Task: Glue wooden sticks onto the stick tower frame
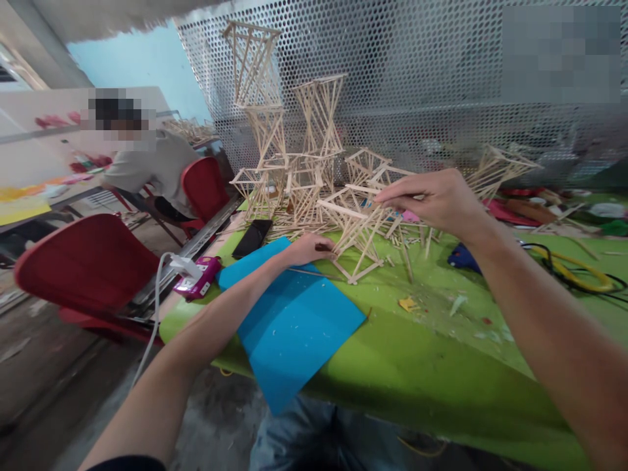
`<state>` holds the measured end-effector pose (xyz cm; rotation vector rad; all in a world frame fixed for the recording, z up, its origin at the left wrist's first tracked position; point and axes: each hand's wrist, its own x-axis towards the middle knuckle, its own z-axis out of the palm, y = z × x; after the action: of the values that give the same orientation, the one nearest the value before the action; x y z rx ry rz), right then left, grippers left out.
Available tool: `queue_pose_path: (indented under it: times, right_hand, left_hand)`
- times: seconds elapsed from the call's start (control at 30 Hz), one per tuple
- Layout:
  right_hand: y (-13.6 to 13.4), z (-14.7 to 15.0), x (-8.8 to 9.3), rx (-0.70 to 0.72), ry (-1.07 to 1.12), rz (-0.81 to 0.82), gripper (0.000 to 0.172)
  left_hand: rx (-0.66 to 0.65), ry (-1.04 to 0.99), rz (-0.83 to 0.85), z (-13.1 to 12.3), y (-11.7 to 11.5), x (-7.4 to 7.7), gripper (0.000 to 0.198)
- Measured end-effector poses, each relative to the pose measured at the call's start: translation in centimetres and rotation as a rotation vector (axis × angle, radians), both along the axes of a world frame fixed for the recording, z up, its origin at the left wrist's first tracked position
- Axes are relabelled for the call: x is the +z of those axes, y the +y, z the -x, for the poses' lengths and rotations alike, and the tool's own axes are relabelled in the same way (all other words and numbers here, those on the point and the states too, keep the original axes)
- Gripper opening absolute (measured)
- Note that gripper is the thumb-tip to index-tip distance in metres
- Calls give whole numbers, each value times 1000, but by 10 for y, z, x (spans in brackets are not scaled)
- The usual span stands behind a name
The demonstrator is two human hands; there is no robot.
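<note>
A small twisted frame of thin wooden sticks stands at the middle of the green table, with a square of sticks at its top and another at its foot. My left hand is closed at its lower left corner, the fingertips pinched on a stick there. At the upper right corner my right hand pinches the frame between thumb and fingers. Under my left wrist lies a blue sheet, partly hanging over the table edge. Taller stick towers rise behind the frame.
Loose sticks and scraps cover the green table. A black phone and purple power strip lie left. A blue tool sits behind my right forearm. Red chairs and a seated person are further left; perforated metal stands behind.
</note>
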<state>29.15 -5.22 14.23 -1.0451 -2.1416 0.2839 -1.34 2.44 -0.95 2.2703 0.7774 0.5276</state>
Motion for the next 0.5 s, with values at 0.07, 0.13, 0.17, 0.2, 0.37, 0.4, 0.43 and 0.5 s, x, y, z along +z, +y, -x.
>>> queue_pose_path:
  times: [0.07, 0.13, 0.17, 0.2, 0.37, 0.4, 0.43, 0.5]
  right_hand:
    - [-1, 0, 0, -11, -8, -9, 22]
    - [-1, 0, -1, -8, 0, -16, 22]
    - [0, 0, -1, -3, 6, -14, 22]
    - [0, 0, -2, 2, 9, -6, 21]
    - [1, -1, -1, -7, -5, 1, 20]
    - [1, -1, -1, -7, -8, -4, 21]
    - [1, -1, -1, -6, -9, -9, 21]
    - [2, -1, -1, 0, -13, -14, 22]
  left_hand:
    - [3, -8, 12, 0, 1, -1, 31]
    - [8, -18, 20, 0, 1, -2, 30]
    - [9, -21, 20, 0, 1, -3, 31]
    - [10, -21, 17, 0, 1, -3, 31]
    - [29, -4, -1, 0, -2, 1, 31]
    - [33, -4, -6, 0, -3, 3, 32]
    - [35, -6, -11, 0, -4, 4, 33]
    - [38, -12, -18, -1, -6, 6, 35]
